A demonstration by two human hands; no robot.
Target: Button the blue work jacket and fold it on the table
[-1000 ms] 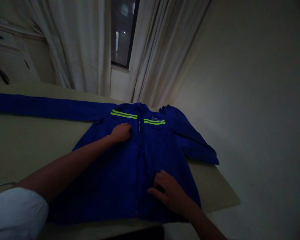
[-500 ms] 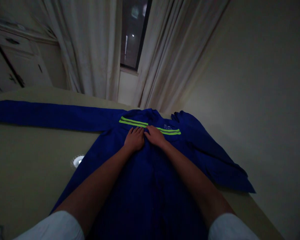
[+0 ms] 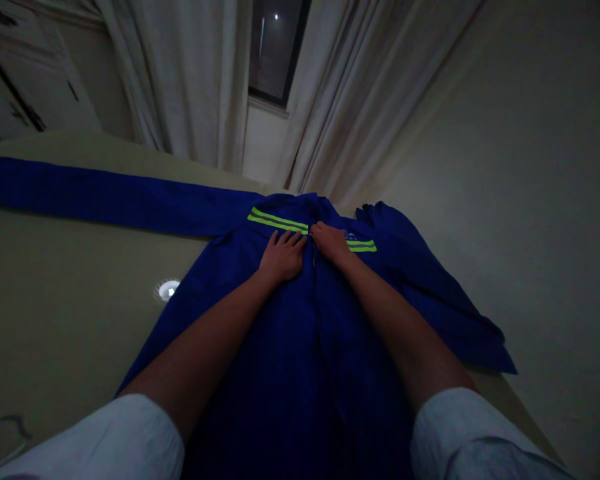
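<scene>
Jacket (image 3: pixel 290 360) beneath left hand (image 3: pixel 283 257)

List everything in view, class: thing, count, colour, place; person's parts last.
jacket: one, blue, across centre
stripes: two pairs, lime, across chest
logo: one, pale, chest
surface: one, greenish, under jacket
spot: one, white, left of jacket, possibly reflection
cord: one, grey, lower left
window: one, dark, top centre
curtains: two, pale, flanking window
cabinet: one, pale, upper left
wall: one, pale, right
wearer's sleeves: two, white, lower edge
forearms: two, bare, over jacket
left hand: one, bare, on jacket near stripes
right hand: one, bare, at jacket's front
</scene>
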